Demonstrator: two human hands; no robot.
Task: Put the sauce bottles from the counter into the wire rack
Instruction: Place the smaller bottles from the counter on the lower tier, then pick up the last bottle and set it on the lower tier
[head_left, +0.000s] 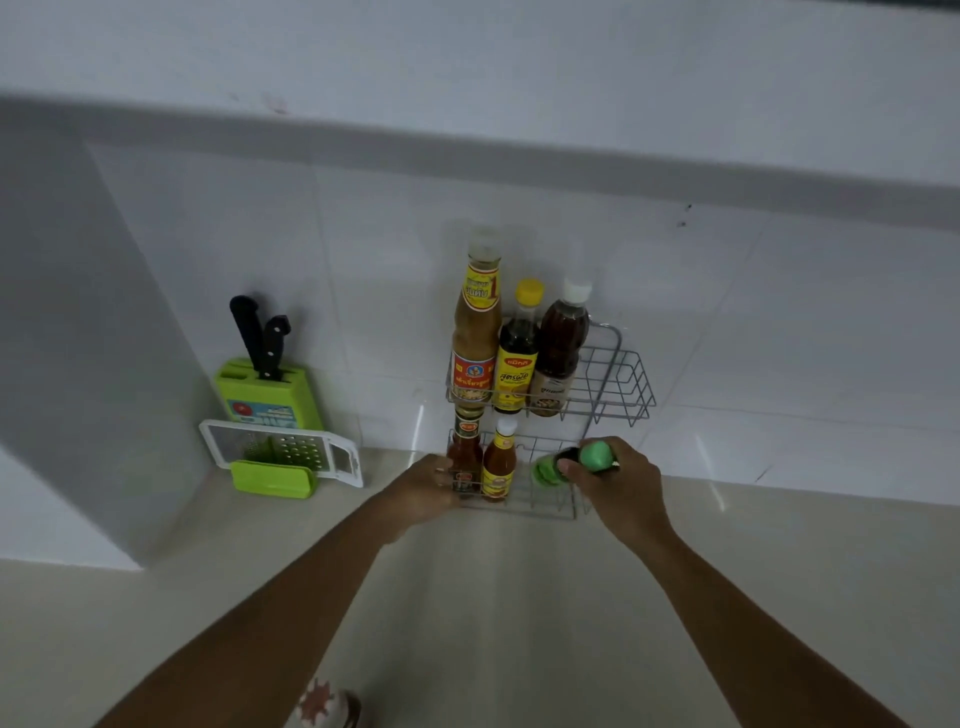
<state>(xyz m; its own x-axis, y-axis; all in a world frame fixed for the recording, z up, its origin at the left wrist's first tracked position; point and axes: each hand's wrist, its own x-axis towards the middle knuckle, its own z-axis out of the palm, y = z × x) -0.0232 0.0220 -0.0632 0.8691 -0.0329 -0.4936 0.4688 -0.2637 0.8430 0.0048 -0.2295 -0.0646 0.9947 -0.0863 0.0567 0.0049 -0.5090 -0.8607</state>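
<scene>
A two-tier grey wire rack (621, 382) stands against the tiled wall. Its upper tier holds three bottles: a tall yellow-labelled one (475, 325), a dark one with a yellow cap (518, 351) and a brown one with a white cap (560, 348). Two small orange sauce bottles (498, 460) stand in the lower tier's left part. My left hand (428, 486) rests against the rack's lower left corner, next to the leftmost small bottle. My right hand (618, 486) grips a dark green-capped bottle (595, 456), tilted over the lower tier's right part. A second green cap (545, 472) shows just left of it.
A green knife block (267, 397) with two black-handled knives stands to the left by the wall. A white grater with a green base (283, 457) lies in front of it. The beige counter (493, 597) runs toward me. A patterned object (324, 704) sits at the bottom edge.
</scene>
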